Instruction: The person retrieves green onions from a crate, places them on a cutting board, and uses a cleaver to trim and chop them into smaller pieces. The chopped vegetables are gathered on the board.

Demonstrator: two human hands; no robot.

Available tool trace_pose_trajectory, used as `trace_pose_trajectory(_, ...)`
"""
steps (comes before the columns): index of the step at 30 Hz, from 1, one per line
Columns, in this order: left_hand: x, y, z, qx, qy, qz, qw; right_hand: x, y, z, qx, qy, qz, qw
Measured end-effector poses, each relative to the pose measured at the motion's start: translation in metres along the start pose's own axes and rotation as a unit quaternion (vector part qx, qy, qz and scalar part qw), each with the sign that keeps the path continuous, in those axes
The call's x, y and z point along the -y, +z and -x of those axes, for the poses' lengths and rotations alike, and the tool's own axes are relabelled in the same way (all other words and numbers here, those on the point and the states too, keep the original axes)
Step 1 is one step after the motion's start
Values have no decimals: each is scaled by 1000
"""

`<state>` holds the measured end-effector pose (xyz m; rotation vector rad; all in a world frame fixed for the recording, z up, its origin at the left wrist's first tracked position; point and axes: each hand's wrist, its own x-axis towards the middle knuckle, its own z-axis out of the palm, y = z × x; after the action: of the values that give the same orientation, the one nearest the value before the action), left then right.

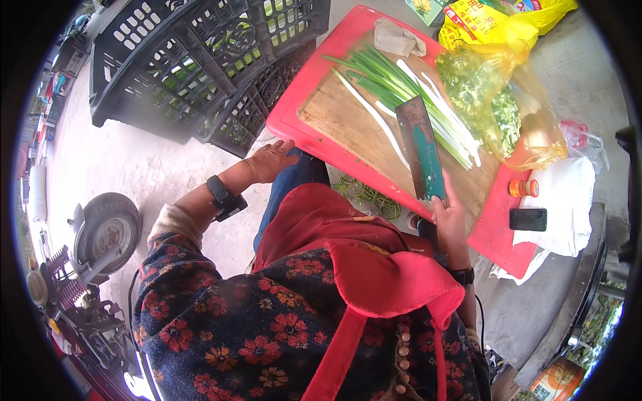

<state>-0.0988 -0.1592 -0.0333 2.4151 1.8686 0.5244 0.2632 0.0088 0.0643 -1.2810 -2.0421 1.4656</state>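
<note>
My right hand [448, 213] grips the near end of a cleaver [419, 145] with a rusty blade and a green section. The blade lies over a wooden cutting board [336, 120]. Beneath and beyond it is a bunch of scallions [391, 82], white ends towards the right. One pale stalk [373, 113] lies apart on the left of the board. My left hand [271, 160] is empty with its fingers spread, beside the near left corner of the red table [291, 118] and above my knee.
Black plastic crates [200, 75] stand left of the table, with greens inside. A yellow translucent bag [476, 100] of chopped greens sits right of the board, near a small orange-lidded jar [523, 188] and a phone [528, 219]. A cloth [397, 37] lies at the board's far edge.
</note>
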Motion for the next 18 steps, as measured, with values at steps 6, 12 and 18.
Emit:
trace_pose_trajectory(6, 4, 10, -28, -58, -132, -8, 990, 26, 14, -45, 22, -141, 117, 983)
trace_pose_trajectory(12, 31, 57, -124, -179, -89, 15, 980, 49, 43, -101, 64, -213, 259, 940)
trace_pose_trajectory(18, 48, 87, -141, -240, -97, 20, 966, 60, 66, -134, 81, -225, 310, 920)
